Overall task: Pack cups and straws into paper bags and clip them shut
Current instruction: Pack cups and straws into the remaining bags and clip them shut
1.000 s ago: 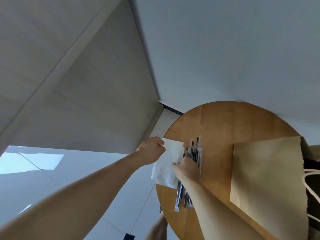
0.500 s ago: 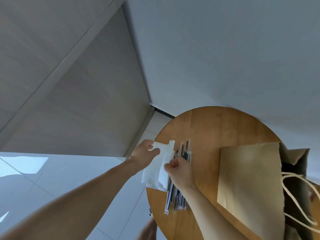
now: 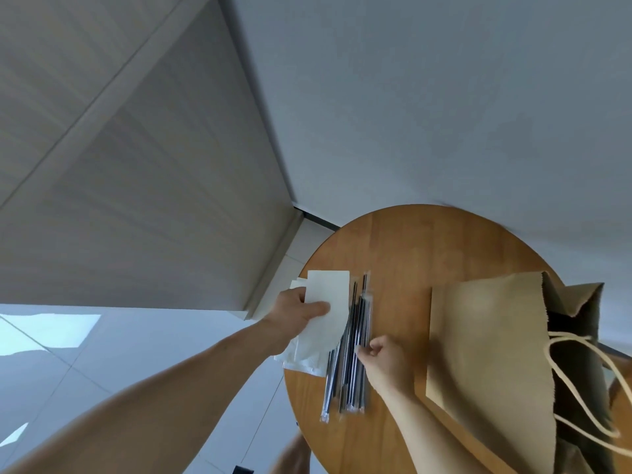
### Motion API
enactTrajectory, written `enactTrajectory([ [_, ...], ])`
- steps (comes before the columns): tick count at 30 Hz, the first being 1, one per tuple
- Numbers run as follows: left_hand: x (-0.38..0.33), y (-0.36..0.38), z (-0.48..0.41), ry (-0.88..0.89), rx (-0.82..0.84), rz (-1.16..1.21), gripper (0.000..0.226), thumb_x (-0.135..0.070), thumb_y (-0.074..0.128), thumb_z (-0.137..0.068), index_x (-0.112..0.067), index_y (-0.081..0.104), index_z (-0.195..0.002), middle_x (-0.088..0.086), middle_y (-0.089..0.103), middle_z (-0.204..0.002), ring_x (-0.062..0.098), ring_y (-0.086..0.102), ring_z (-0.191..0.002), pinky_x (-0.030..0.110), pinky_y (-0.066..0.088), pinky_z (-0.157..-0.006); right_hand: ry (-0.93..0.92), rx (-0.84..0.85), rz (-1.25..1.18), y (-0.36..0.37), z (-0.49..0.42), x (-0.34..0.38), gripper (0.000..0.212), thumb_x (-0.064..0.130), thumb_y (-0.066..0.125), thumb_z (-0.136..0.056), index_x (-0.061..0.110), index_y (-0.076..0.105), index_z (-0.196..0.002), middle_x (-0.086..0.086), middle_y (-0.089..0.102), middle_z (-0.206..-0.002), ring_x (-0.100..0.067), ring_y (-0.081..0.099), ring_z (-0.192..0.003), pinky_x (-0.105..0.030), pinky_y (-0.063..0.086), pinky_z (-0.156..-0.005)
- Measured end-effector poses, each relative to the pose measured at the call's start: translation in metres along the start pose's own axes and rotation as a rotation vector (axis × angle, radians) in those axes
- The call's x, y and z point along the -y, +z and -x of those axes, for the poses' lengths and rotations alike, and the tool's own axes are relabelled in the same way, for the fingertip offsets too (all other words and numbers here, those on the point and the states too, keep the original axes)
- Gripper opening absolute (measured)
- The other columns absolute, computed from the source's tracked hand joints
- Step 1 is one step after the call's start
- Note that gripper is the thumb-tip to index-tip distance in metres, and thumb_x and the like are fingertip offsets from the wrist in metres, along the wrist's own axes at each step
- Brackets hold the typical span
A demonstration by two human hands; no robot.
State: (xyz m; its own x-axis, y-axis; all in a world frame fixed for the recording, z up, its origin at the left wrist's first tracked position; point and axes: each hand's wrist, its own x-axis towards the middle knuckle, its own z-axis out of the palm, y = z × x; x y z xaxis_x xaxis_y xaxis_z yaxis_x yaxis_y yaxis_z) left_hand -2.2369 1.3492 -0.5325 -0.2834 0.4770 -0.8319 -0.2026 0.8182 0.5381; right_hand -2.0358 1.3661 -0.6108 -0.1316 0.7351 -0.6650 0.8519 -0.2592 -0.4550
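Hands: apart, one on either side of the straw bundle, lower middle of frame.
Right hand (image 3: pixel 386 358): fingers curled, tips at the bundle's right edge; cannot tell whether a straw is actually pinched.
Black straws in clear plastic sleeves (image 3: pixel 352 354): loose bundle lying flat on the table, just left of the right hand, near ends fanned toward the lower edge.
Left hand (image 3: pixel 301 311): thumb on top, grips a flat white paper sheet (image 3: pixel 330 299), which overlaps the bundle's left side.
White paper stack (image 3: pixel 302 359): under the sheet, at the table's left rim.
Brown paper bag with twine handles (image 3: pixel 478 343): on its side at right of frame, apart from the straws, mouth gaping rightward.
Round wooden table (image 3: pixel 410 241): bears all of the above.
Cups: none in view.
Step in hand (judged): drawing out one straw for the bag.
Handling advice: pinch a single sleeve and slide it out lengthwise so its neighbours stay put; the sleeves look slick.
Obstructions: the held sheet covers part of the bundle; the bag mouth faces away and likely needs turning.
Surroundings: white tiled floor (image 3: pixel 102 354), lower left; beige panelled wall (image 3: pixel 136 165), upper left; grey wall (image 3: pixel 444 97), upper right.
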Motion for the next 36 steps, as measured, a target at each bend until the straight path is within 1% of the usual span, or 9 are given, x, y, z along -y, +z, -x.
enactTrajectory([
  [4, 0.000, 0.003, 0.000, 0.042, -0.017, -0.106, 0.014, -0.020, 0.071, -0.089, -0.020, 0.066, -0.102, 0.002, 0.070, -0.105, 0.019, 0.066, -0.094, 0.031, 0.054, -0.078, 0.023, -0.018, 0.148, 0.014, -0.006, -0.002, 0.028, 0.040, 0.065, -0.089, 0.023, 0.055, -0.070, 0.006, 0.064, -0.059, -0.008, 0.061, -0.053, -0.029, 0.052, -0.050],
  [7, -0.002, 0.005, 0.001, 0.055, -0.040, -0.165, 0.019, -0.022, 0.070, -0.090, -0.018, 0.067, -0.108, 0.000, 0.071, -0.105, 0.020, 0.067, -0.095, 0.034, 0.055, -0.083, 0.036, -0.007, 0.173, 0.014, -0.009, 0.001, 0.021, 0.036, 0.064, -0.089, 0.021, 0.061, -0.074, 0.007, 0.064, -0.062, -0.010, 0.062, -0.057, -0.029, 0.051, -0.054],
  [10, -0.003, 0.008, 0.003, 0.065, -0.047, -0.195, 0.020, -0.023, 0.070, -0.090, -0.017, 0.068, -0.109, 0.001, 0.071, -0.104, 0.021, 0.067, -0.094, 0.034, 0.055, -0.082, 0.026, 0.020, 0.109, 0.010, -0.008, 0.002, 0.016, 0.042, 0.067, -0.088, 0.026, 0.064, -0.088, 0.015, 0.062, -0.072, -0.008, 0.061, -0.068, -0.025, 0.047, -0.058],
  [16, -0.011, 0.014, 0.010, 0.112, -0.089, -0.208, 0.015, -0.023, 0.068, -0.091, -0.020, 0.067, -0.106, -0.001, 0.071, -0.102, 0.014, 0.066, -0.087, 0.024, 0.050, -0.066, 0.019, -0.002, -0.091, -0.003, 0.002, 0.003, 0.016, 0.035, 0.068, -0.087, 0.025, 0.059, -0.079, 0.009, 0.065, -0.072, -0.009, 0.062, -0.067, -0.029, 0.053, -0.063],
  [19, -0.022, 0.015, 0.018, 0.154, -0.098, -0.200, 0.023, -0.023, 0.066, -0.091, -0.020, 0.065, -0.114, -0.001, 0.071, -0.103, 0.016, 0.067, -0.089, 0.025, 0.051, -0.067, -0.029, -0.072, -0.249, -0.019, 0.009, 0.014, 0.012, 0.030, 0.073, -0.084, 0.025, 0.063, -0.080, 0.011, 0.068, -0.077, -0.008, 0.064, -0.072, -0.032, 0.056, -0.069],
  [25, -0.047, 0.015, 0.034, 0.254, -0.109, -0.197, 0.020, -0.022, 0.065, -0.091, -0.026, 0.066, -0.110, -0.008, 0.071, -0.096, 0.013, 0.068, -0.087, 0.026, 0.053, -0.069, -0.079, -0.048, -0.317, -0.038, 0.018, 0.031, 0.019, 0.032, 0.078, -0.082, 0.034, 0.058, -0.084, 0.016, 0.065, -0.083, -0.001, 0.062, -0.075, -0.014, 0.044, -0.059],
  [28, -0.046, 0.011, 0.036, 0.262, -0.120, -0.190, 0.017, -0.023, 0.065, -0.090, -0.028, 0.066, -0.107, -0.010, 0.071, -0.094, 0.011, 0.068, -0.085, 0.024, 0.052, -0.066, -0.062, -0.026, -0.312, -0.029, 0.012, 0.025, 0.022, 0.034, 0.079, -0.080, 0.033, 0.058, -0.079, 0.016, 0.064, -0.084, 0.000, 0.060, -0.076, -0.016, 0.045, -0.061],
  [32, -0.034, 0.006, 0.031, 0.236, -0.143, -0.198, 0.010, -0.023, 0.064, -0.091, -0.026, 0.065, -0.100, -0.007, 0.070, -0.094, 0.011, 0.066, -0.084, 0.023, 0.048, -0.062, -0.032, 0.029, -0.309, -0.016, 0.005, 0.018, 0.030, 0.041, 0.082, -0.077, 0.021, 0.065, -0.093, 0.010, 0.066, -0.092, -0.008, 0.062, -0.084, -0.026, 0.052, -0.075],
  [36, -0.035, 0.004, 0.033, 0.242, -0.140, -0.150, 0.010, -0.021, 0.064, -0.092, -0.030, 0.064, -0.093, -0.010, 0.070, -0.091, 0.008, 0.066, -0.081, 0.020, 0.048, -0.058, -0.109, -0.035, -0.360, -0.034, 0.017, 0.031, 0.027, 0.038, 0.083, -0.076, 0.024, 0.063, -0.087, 0.011, 0.065, -0.083, -0.001, 0.060, -0.074, -0.011, 0.043, -0.058],
])
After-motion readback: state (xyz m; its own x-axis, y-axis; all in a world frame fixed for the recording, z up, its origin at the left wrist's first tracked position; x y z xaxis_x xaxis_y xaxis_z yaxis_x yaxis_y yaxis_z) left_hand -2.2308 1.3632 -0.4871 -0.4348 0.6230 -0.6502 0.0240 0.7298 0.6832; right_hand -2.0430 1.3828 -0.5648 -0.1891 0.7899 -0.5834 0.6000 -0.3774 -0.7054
